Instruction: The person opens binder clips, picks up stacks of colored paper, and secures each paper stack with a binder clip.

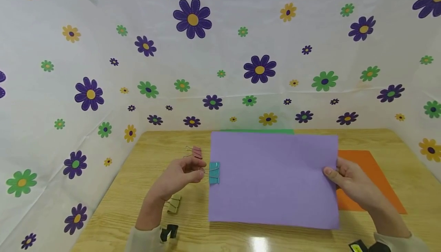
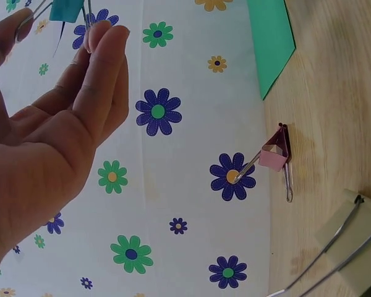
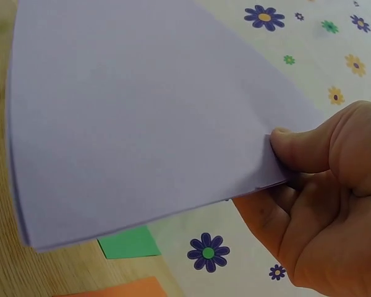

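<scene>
A stack of purple paper (image 1: 275, 179) is held up over the table, its edges showing more than one sheet in the right wrist view. My right hand (image 1: 355, 181) grips its right edge, thumb in front and fingers behind. A teal binder clip (image 1: 214, 173) sits on the left edge of the paper. My left hand (image 1: 184, 176) pinches the clip's wire handles between thumb and fingers, as the left wrist view shows (image 2: 68, 111). Close beyond that hand lies a pink binder clip (image 1: 197, 152). A pale yellow binder clip (image 1: 174, 203) rests nearer, below the left wrist.
Orange paper (image 1: 372, 175) lies on the wooden table (image 1: 120, 190) at the right, partly behind the purple stack. Green paper (image 1: 258, 131) shows beyond its far edge. A white flower-printed sheet (image 1: 224, 45) surrounds the back and sides of the table.
</scene>
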`<state>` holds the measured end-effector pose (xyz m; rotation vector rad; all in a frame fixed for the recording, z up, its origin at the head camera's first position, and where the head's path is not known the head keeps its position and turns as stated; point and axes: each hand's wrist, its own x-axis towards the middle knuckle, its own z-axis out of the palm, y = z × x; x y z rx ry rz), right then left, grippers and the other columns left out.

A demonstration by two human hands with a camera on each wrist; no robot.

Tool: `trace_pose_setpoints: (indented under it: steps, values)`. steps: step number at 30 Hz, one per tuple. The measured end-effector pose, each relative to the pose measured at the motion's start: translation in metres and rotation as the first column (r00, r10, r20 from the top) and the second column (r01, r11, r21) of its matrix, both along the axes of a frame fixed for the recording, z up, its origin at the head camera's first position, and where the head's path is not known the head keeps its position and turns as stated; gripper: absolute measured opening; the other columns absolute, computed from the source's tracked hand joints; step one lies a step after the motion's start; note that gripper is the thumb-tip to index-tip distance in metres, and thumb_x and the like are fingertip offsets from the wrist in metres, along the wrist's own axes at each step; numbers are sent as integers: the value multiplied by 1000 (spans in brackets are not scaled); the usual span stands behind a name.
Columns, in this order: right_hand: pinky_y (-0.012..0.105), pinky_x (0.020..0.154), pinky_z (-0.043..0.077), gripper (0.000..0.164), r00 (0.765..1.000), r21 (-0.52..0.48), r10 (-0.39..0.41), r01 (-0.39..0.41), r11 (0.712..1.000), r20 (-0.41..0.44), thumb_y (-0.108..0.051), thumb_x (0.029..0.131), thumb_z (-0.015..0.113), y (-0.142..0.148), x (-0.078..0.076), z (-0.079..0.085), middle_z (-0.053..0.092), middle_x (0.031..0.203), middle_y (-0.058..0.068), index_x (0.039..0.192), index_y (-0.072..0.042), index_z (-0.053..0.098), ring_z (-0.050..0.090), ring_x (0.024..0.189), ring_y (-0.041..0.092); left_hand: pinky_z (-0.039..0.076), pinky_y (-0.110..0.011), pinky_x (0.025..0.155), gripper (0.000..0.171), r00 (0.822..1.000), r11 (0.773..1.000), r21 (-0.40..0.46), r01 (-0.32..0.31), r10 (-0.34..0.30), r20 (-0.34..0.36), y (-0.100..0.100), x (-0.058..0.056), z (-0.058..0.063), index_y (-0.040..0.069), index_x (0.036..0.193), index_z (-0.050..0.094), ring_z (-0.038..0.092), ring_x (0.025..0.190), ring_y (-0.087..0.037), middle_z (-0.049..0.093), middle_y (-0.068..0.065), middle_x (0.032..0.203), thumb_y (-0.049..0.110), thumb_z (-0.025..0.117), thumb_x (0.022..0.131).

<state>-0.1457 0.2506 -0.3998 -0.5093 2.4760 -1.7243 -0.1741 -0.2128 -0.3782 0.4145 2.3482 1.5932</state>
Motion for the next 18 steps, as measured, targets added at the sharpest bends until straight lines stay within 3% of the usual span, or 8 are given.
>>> trace_pose_setpoints:
  steps: [10,18]
  values:
    - [33,70,59,44,998,21,39,-40,999,52,-9,105,46,7,-1,1,69,105,24,134,22,37,71,83,17,52,-26,83,37,998,995,-73,65,-66,-11,-2,0,-3,-7,125,58,60,98,-22,62,-21,113,12,66,94]
    - [34,69,59,40,989,43,122,-125,991,80,-6,104,48,13,-3,-2,74,96,16,130,24,41,72,79,18,52,-29,81,31,990,982,-128,142,-142,8,-2,1,-3,-5,117,60,60,95,-24,64,-17,107,13,65,94]
